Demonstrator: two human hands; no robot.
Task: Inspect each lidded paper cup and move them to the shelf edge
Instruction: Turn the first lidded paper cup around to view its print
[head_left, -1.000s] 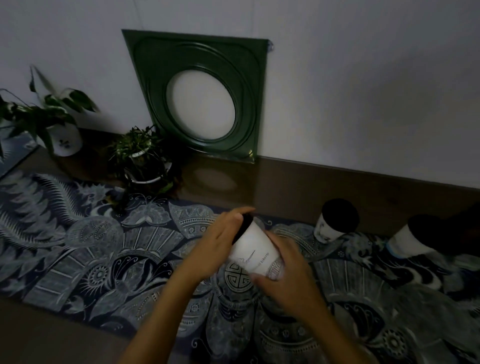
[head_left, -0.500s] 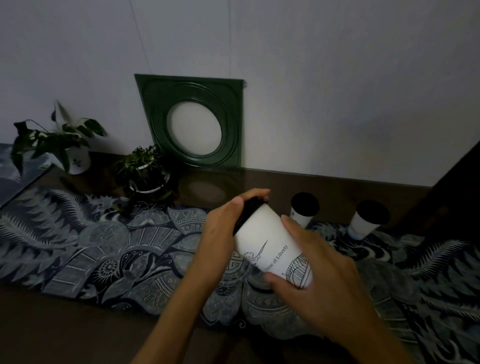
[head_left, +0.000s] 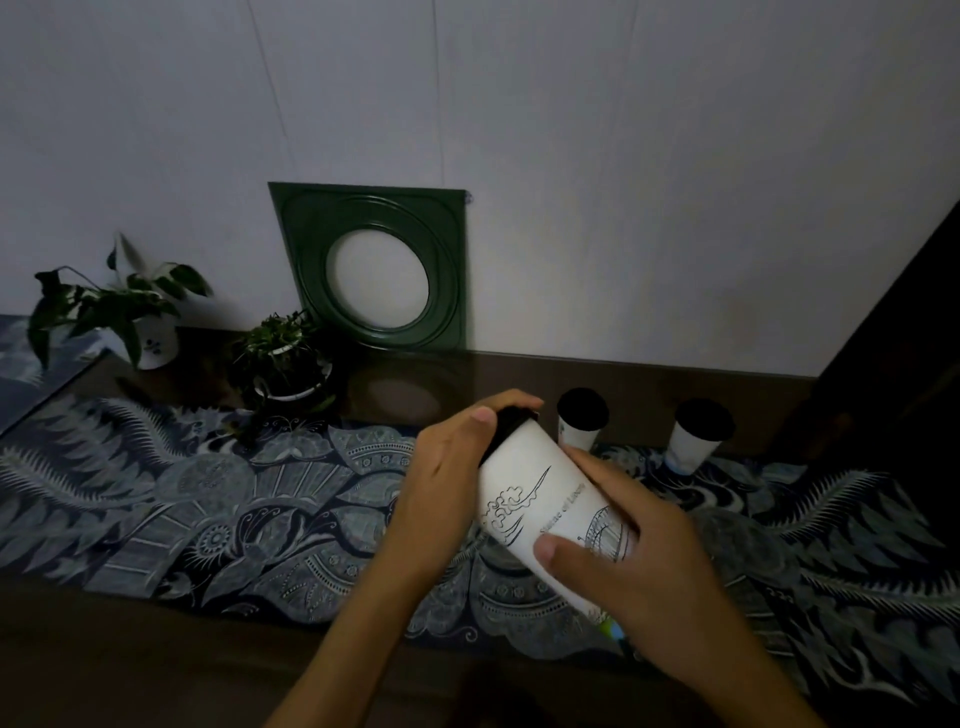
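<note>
I hold a white paper cup (head_left: 540, 499) with a black lid and line drawings, tilted with the lid pointing up and left, above the patterned cloth. My left hand (head_left: 447, 483) wraps the lid end. My right hand (head_left: 639, 551) grips the cup's lower body. Two more white cups with black lids stand upright at the back: the second cup (head_left: 581, 418) just past my fingers and the third cup (head_left: 698, 435) farther right.
A dark patterned runner (head_left: 208, 519) covers the brown shelf (head_left: 130, 660). At the back left stand a white-potted plant (head_left: 130, 322) and a small bowl plant (head_left: 285, 364). A green square frame (head_left: 374, 265) leans on the wall. A dark panel (head_left: 904, 364) rises at right.
The held cup has come closer to me and tilted further, showing more of its printed side. The view has pulled back, so the two standing cups look smaller.
</note>
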